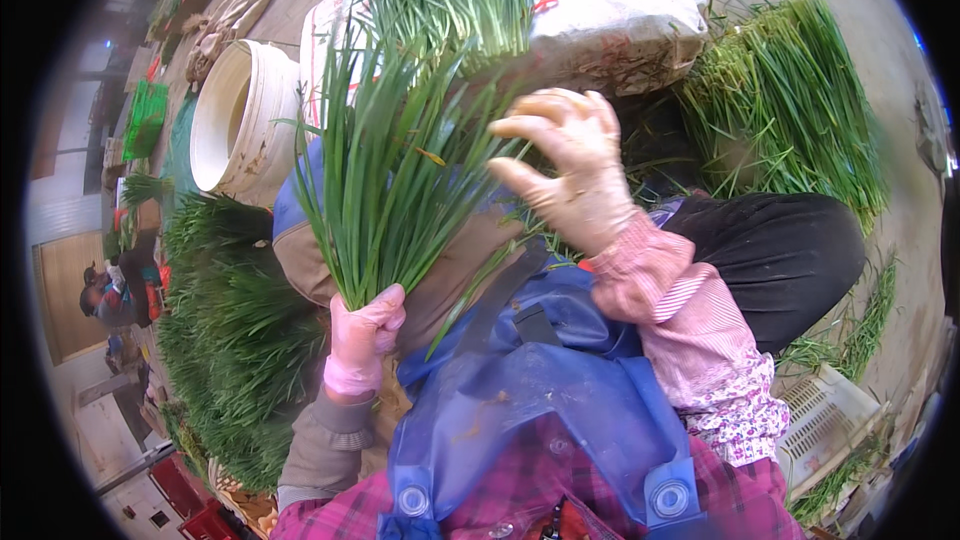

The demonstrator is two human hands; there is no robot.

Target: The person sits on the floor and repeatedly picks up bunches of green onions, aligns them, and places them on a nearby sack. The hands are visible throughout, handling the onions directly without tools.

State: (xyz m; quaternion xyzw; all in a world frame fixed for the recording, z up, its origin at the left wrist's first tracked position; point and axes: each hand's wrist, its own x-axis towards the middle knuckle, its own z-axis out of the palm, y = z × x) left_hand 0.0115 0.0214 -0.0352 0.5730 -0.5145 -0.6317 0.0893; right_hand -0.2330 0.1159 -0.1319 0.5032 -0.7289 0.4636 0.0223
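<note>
My left hand (365,337), in a pinkish glove, is closed around the base of a fanned bunch of long green leaves (386,180), which look like garlic chives. Beside the bunch's right edge is my right hand (574,161), in a pale glove, its thumb and fingers apart; a few leaf tips reach close to it. One yellowed leaf (430,157) shows within the bunch. Behind the bunch, cut leaves (480,0) lie on a white woven sack (592,7), with a small red tie (546,2) near them. Loose leaves lie across my lap.
A white plastic bucket (277,120) lies tilted at left, above a large heap of leaves (232,330). A stacked pile of leaves (787,105) stands at right. A pale slatted crate (821,420) is at lower right. Another person (120,296) is at the far left, beyond the heap.
</note>
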